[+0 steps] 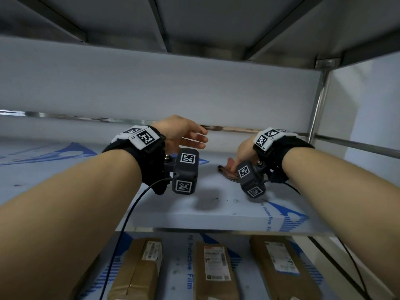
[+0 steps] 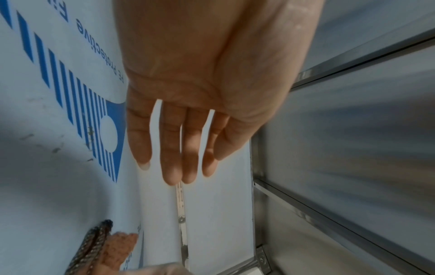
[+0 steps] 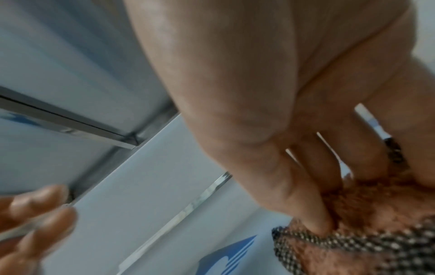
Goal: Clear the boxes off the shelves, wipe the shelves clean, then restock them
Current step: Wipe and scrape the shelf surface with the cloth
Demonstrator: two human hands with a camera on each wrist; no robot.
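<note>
The middle shelf (image 1: 216, 210) is bare of boxes and covered in white protective film with blue print and dark smudges. My right hand (image 1: 232, 163) presses an orange cloth with a grey mesh side (image 1: 229, 178) flat onto the shelf near its back right. In the right wrist view, straight fingers (image 3: 313, 158) and thumb bear down on the cloth (image 3: 376, 232). My left hand (image 1: 200, 139) hovers above the shelf to the left of the cloth, fingers straight and spread (image 2: 179, 148), holding nothing. The cloth's edge (image 2: 110, 245) shows below it.
Three brown cardboard boxes with labels (image 1: 138, 269) (image 1: 214, 267) (image 1: 281, 263) lie on the lower shelf. A steel rail (image 1: 75, 118) runs along the back. A steel post (image 1: 318, 105) stands at the right. The upper shelf's underside (image 1: 194, 22) is close overhead.
</note>
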